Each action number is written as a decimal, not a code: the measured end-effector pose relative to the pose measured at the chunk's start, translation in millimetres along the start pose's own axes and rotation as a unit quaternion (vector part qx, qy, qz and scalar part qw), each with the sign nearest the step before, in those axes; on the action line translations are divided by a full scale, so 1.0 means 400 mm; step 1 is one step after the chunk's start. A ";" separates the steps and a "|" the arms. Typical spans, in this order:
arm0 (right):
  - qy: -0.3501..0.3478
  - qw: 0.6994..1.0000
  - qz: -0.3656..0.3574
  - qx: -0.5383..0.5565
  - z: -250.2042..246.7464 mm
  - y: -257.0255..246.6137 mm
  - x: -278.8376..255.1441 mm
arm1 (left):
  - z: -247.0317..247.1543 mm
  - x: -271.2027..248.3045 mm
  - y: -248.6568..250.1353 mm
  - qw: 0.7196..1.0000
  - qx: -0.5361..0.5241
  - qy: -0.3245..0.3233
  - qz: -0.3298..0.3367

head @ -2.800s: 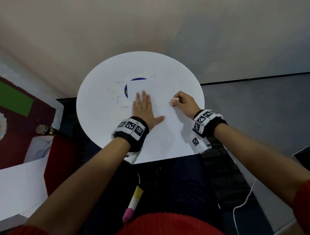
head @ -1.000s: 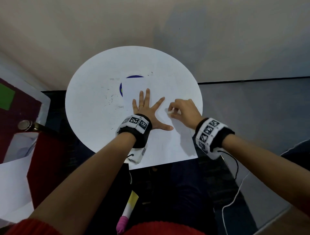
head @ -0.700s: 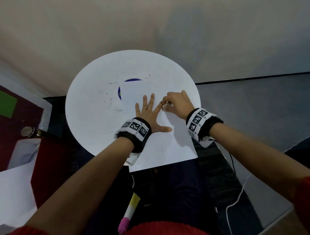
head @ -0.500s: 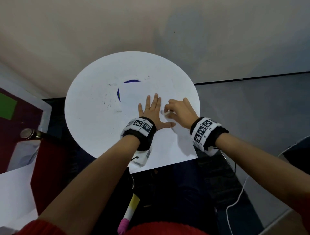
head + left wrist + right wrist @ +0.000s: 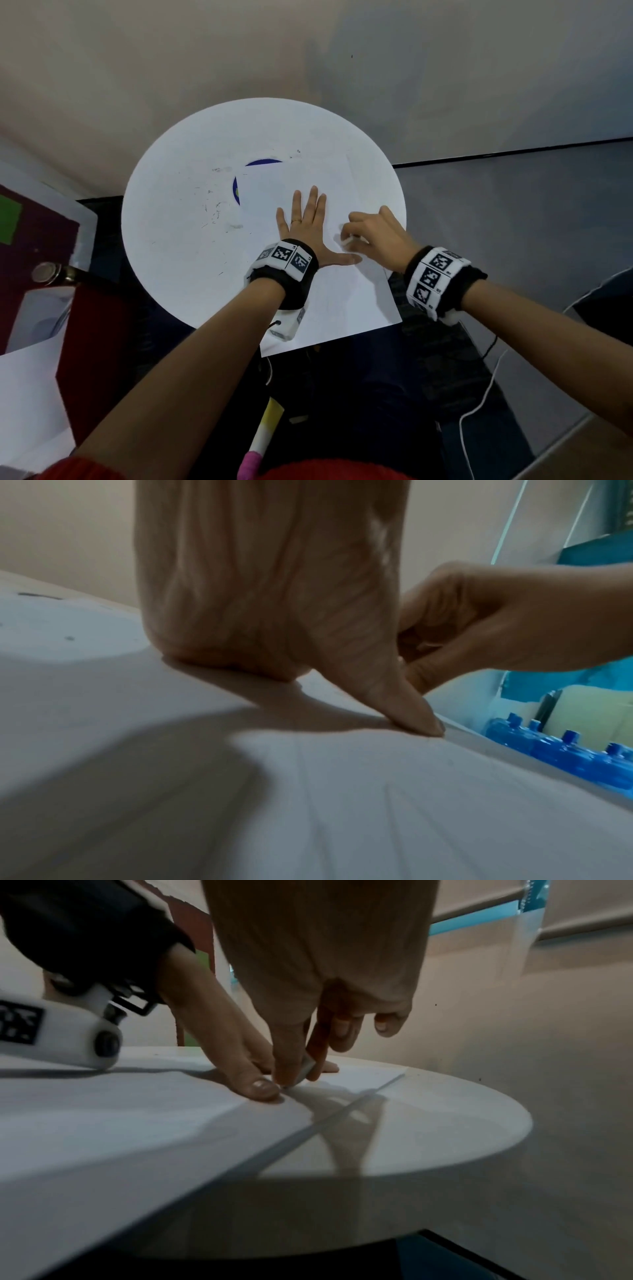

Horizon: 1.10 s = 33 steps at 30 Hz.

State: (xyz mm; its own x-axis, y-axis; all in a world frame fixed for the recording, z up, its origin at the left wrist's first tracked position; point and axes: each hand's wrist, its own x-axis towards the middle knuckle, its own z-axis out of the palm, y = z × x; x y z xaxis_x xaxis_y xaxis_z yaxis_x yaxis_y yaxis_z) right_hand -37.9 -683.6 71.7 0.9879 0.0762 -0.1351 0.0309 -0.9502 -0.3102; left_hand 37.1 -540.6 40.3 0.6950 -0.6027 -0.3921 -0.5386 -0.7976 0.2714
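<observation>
Sits at a round white tabletop (image 5: 178,240). Lays the left hand (image 5: 305,233) flat, palm down, on a white sheet of paper (image 5: 342,301). Spreads the fingers out straight, with the thumb far out to the side and its tip down on the sheet. Left grip apart, wrapped round nothing, just pressing down.

Pinches a small white block (image 5: 306,1066) in the right hand (image 5: 376,236), between the thumb and the first finger. Right grip clamped on the block. Touches the low end of the block to the paper, just beside the left thumb tip (image 5: 262,1087). Curls the other right fingers up, off the sheet.

Paper flat on the tabletop, with its near edge sticking out past the rim toward the body. Far left corner of the sheet over a dark blue mark (image 5: 236,190), most of it hidden. Little dark specks (image 5: 212,209) on the tabletop, left of the sheet.

Black bands (image 5: 286,263) with black and white squares on both wrists. Thin ring (image 5: 296,221) on one left finger. Down by the lap, a pink and yellow thing (image 5: 260,442), too blurry to tell what. White cable (image 5: 479,411) on the floor, off to the right.
</observation>
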 end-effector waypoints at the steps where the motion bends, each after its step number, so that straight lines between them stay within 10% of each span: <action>1: -0.001 1.000 -0.001 0.003 -0.004 0.002 0.008 | 0.000 0.000 0.001 1.000 0.002 0.000 0.001; 33: 0.060 0.994 0.055 0.068 0.024 0.032 0.027 | -0.010 -0.006 0.007 1.000 0.014 -0.017 -0.005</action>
State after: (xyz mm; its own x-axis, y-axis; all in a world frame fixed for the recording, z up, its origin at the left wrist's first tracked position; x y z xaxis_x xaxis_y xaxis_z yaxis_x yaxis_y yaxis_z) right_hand -28.1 -692.0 57.3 0.9955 -0.0699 -0.0643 -0.0907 -0.9006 -0.4251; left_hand 36.0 -541.6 45.5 0.6837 -0.5938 -0.4243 -0.5459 -0.8019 0.2426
